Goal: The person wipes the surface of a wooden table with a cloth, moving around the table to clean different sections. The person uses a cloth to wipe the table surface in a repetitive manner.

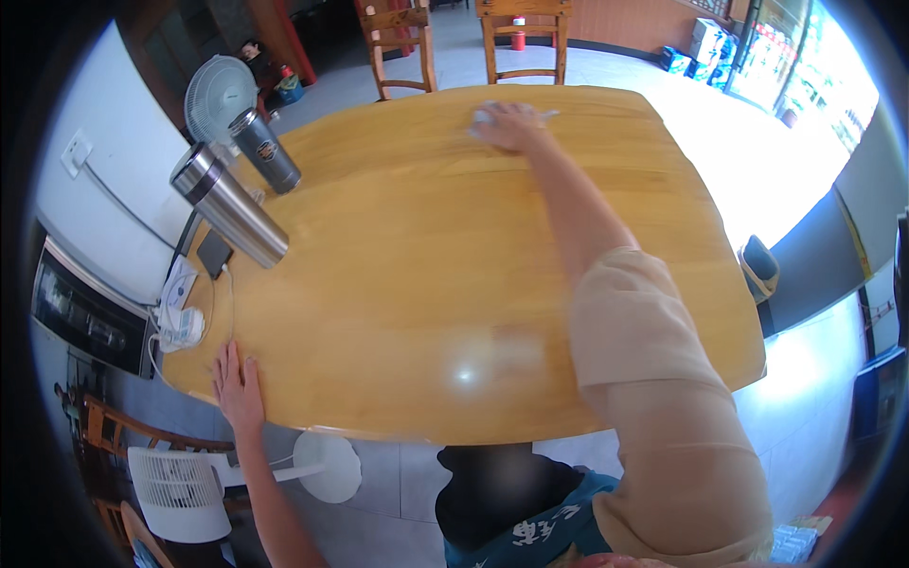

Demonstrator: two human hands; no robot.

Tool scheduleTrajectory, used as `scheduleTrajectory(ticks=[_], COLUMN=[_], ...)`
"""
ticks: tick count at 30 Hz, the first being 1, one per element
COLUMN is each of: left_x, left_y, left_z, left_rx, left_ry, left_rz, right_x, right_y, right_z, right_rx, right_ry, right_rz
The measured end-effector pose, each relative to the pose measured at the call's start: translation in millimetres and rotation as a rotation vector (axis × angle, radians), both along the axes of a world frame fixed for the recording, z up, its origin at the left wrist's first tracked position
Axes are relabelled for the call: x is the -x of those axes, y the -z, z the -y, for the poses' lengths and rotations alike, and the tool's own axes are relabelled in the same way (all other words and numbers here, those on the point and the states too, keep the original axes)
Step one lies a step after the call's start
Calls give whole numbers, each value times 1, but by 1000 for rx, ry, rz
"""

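My right hand [513, 126] presses a whitish cloth or tissue [484, 117] flat against the far part of a wooden table [412, 284]. Bits of that cloth show on both sides of the fingers. My left hand [238, 387] rests palm down on the near left edge of the tabletop, fingers a little apart, holding nothing. A white cable [231, 305] runs down to its fingertips. Farther up the left side stand a steel thermos flask [238, 209] and a darker grey one [268, 153].
By the left wall lie a dark phone or power bank [214, 253] and a white power strip [183, 328]. A fan [221, 99] stands behind the flasks, a white fan [177, 490] at lower left. Two wooden chairs [525, 10] are beyond the far edge. A person [259, 64] is in the background.
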State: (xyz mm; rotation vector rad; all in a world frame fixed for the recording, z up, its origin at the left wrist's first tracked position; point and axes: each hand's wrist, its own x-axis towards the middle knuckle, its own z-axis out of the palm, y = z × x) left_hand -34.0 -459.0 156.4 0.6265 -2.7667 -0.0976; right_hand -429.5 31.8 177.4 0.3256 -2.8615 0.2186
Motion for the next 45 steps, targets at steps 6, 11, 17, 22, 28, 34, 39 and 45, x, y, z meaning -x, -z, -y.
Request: scheduleTrajectory(ticks=[6,11,17,22,28,34,39,45], left_x=[-2,-7,2,8,5,1,0,2], left_y=[-1,7,18,16,14,8,4,6], left_z=[-3,21,21,13,14,4,1,0], left_rx=[-28,31,74,96,71,40,15,-8], left_ry=[-17,-33,-104,-119,-104,-83,-40,-29], left_rz=[19,55,83,95,74,55,-12,-38], right_x=[-41,-85,-100,-102,-94,-120,-171,-183], right_y=[1,3,1,0,0,9,13,18], right_z=[-208,-241,-228,-173,-17,152,247,212], right_rx=[-91,64,8,13,15,-15,72,184], right_ry=[519,691,705,577,249,-140,-397,-449], right_rz=[61,160,177,161,79,1,-52,-169])
